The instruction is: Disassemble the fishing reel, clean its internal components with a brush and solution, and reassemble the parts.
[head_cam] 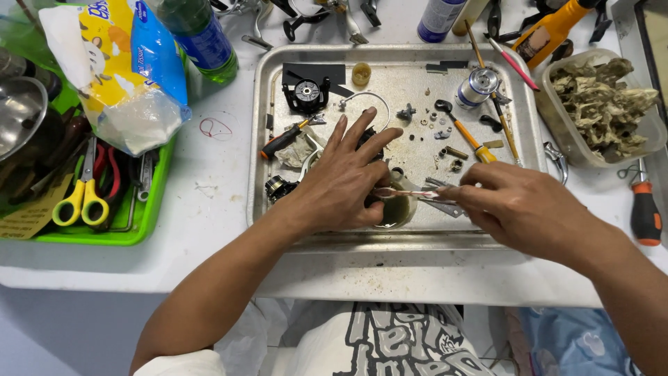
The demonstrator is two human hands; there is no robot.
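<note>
Left hand: fingers spread, pressing a small part over the cup on the metal tray.
Right hand: pinched on a thin brush, tip beside the left fingers.

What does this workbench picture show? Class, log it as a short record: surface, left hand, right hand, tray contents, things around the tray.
Surface: white table bearing a metal tray
Left hand: fingers spread, resting over a small cup of murky liquid in the tray
Right hand: pinching a thin brush, tip at the cup
Tray contents: silver spool, black part, screwdriver, small screws
Left of tray: green basket, yellow scissors, green bottle
Right of tray: plastic tub of dirty rags, orange screwdriver
</note>
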